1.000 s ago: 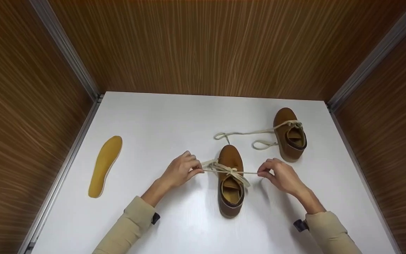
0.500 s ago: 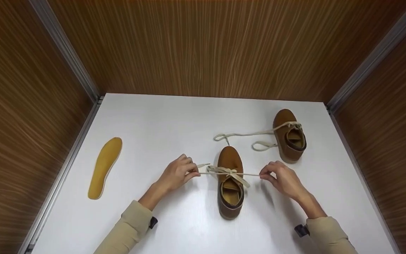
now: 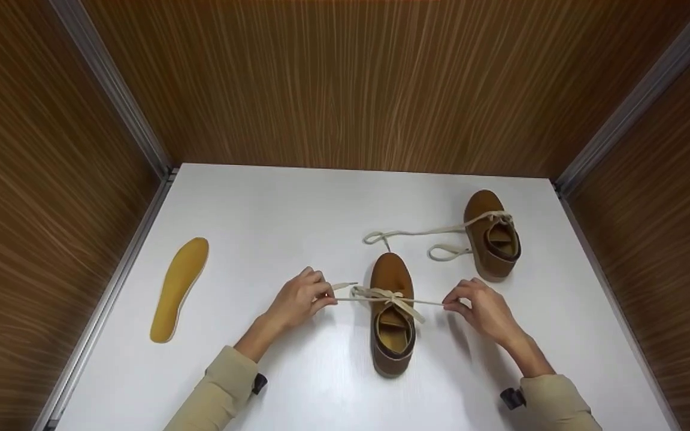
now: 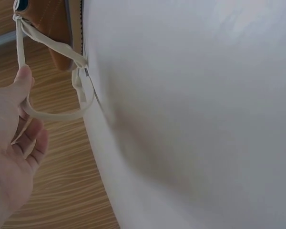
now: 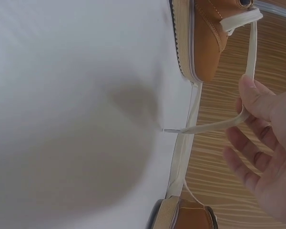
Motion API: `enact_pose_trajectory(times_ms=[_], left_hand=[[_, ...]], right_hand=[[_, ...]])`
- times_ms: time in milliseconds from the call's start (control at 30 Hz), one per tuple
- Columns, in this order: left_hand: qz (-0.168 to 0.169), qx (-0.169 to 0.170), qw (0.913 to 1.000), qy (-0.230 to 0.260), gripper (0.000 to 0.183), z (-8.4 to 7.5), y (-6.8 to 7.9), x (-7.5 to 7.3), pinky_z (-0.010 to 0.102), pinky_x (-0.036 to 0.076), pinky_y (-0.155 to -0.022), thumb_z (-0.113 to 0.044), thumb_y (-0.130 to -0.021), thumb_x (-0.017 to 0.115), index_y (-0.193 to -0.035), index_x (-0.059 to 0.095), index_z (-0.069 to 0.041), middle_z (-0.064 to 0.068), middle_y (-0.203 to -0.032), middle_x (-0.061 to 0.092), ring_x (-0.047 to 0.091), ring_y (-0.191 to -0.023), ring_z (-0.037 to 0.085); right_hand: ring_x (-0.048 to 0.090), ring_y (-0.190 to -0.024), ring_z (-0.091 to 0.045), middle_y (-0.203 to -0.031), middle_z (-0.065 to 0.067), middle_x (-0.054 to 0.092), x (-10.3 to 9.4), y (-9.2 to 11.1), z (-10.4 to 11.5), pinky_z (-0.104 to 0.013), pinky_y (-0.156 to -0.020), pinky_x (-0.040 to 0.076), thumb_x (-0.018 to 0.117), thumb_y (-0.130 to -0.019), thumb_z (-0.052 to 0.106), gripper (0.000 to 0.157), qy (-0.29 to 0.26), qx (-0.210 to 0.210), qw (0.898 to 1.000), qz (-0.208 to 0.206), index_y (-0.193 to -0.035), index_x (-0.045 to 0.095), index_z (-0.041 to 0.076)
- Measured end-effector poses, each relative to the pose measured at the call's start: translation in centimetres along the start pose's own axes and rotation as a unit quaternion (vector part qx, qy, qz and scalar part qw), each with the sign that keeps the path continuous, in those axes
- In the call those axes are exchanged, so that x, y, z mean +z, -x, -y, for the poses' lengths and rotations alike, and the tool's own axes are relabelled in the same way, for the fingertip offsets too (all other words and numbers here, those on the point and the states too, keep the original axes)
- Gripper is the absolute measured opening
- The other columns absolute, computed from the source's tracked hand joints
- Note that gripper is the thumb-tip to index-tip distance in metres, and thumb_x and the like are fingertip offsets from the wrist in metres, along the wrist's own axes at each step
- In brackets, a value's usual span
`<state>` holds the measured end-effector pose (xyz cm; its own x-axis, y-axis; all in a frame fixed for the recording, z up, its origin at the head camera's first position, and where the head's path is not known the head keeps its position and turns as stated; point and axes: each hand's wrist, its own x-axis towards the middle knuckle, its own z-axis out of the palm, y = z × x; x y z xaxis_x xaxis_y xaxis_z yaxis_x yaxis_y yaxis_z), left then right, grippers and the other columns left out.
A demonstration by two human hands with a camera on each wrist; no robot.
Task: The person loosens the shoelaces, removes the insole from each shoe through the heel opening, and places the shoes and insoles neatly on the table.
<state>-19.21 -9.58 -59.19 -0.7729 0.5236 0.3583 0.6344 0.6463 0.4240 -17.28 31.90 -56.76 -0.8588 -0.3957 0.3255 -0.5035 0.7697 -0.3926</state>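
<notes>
A brown shoe (image 3: 390, 272) stands upright between the hands, toe pointing away, its cream lace tied in a bow (image 3: 392, 297) over the opening. The left hand (image 3: 301, 297) pinches one lace end between thumb and forefinger, left of the shoe. On the opposite side, the right hand (image 3: 480, 306) pinches the other end. Both lace stretches run taut and nearly level from the knot. In the left wrist view, slack lace (image 4: 57, 115) curves away below the left thumb. The right wrist view shows a loose lace end (image 5: 214, 126) with a slim tip beyond the right fingers.
A second brown shoe (image 3: 483, 206) stands at the back right, its long lace (image 3: 417, 232) trailing left across the white table (image 3: 273, 209). A yellow insole (image 3: 179, 290) lies at the left. Wood-grain panels (image 3: 333, 84) enclose the back and sides.
The hands have moved slightly apart, the left hand leftward and the right hand rightward, drawing the lace out. A loose lace tip now shows beside the left fingers. The head view has tilted slightly.
</notes>
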Motion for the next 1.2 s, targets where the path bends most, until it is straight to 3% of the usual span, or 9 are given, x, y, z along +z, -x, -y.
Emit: enact_pose_trajectory(times_ms=[400,800,1200], left_hand=[[-0.007,-0.001,1.0,0.003,0.014,0.5,0.4,-0.1,0.024,0.045,-0.067,-0.03,-0.09,0.081,-0.089,0.076,-0.016,-0.001,-0.082,0.063,0.049,-0.077,0.013],[0.003,-0.031,0.9995,0.008,0.015,1.2,1.1,-0.3,0.023,0.045,-0.068,-0.031,-0.09,0.08,-0.088,0.077,-0.017,-0.002,-0.083,0.065,0.048,-0.078,0.012],[-0.013,-0.043,0.999,0.005,0.013,1.8,1.9,-0.1,0.026,0.048,-0.068,-0.027,-0.089,0.083,-0.087,0.077,-0.016,-0.002,-0.083,0.065,0.05,-0.079,0.012]], right_hand=[[0.065,-0.081,-0.02,-0.082,0.01,0.073,0.2,0.4,-0.1,-0.036,-0.07,0.056,0.089,-0.079,0.016,0.011,0.011,0.015,1.0,-0.014,-0.083,0.081,0.023],[0.065,-0.081,-0.022,-0.082,0.011,0.072,0.0,0.9,-0.5,-0.035,-0.069,0.054,0.09,-0.078,0.014,0.015,0.008,0.025,0.999,-0.031,-0.083,0.08,0.025],[0.066,-0.082,-0.014,-0.081,0.012,0.072,-0.2,1.6,-1.0,-0.036,-0.072,0.056,0.091,-0.078,0.012,0.018,0.007,0.042,0.998,-0.047,-0.082,0.079,0.025]])
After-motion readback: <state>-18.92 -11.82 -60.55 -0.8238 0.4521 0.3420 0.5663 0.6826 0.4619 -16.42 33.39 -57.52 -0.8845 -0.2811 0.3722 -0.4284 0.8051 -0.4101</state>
